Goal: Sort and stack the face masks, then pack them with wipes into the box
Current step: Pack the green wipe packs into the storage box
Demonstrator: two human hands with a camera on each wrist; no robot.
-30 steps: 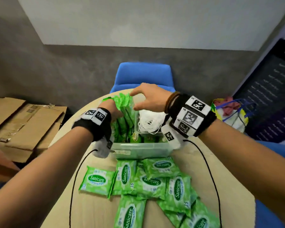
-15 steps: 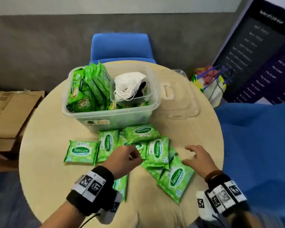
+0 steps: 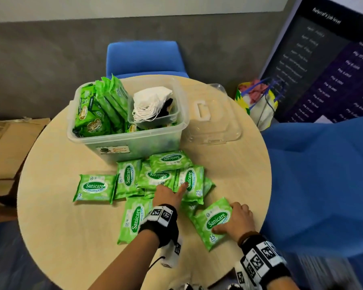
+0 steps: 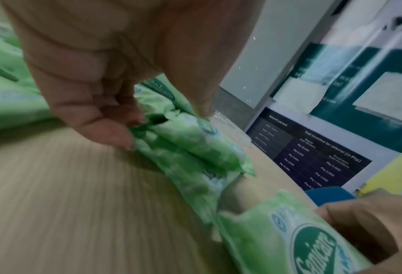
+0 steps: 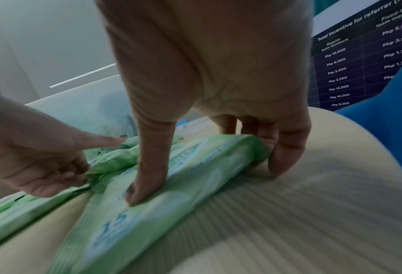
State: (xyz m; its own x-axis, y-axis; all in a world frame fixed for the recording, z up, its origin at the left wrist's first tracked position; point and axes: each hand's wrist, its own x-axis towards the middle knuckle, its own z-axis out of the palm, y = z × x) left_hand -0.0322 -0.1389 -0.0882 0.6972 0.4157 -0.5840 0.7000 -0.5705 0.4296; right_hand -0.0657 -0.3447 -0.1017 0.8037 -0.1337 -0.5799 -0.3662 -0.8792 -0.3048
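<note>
Straddling the nearest wipes pack (image 3: pixel 215 221), right-hand fingers (image 5: pixel 148 166) grip it; left fingers (image 4: pixel 115 137) pinch another.

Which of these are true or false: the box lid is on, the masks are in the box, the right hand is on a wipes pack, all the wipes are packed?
1. The clear lid is on the plastic box. False: it lies on the round table beside the box.
2. The white face masks sit inside the box. True.
3. The right hand grips a Sanicare wipes pack. True.
4. All wipes are packed. False: several packs lie on the table, and the left hand pinches one.
</note>
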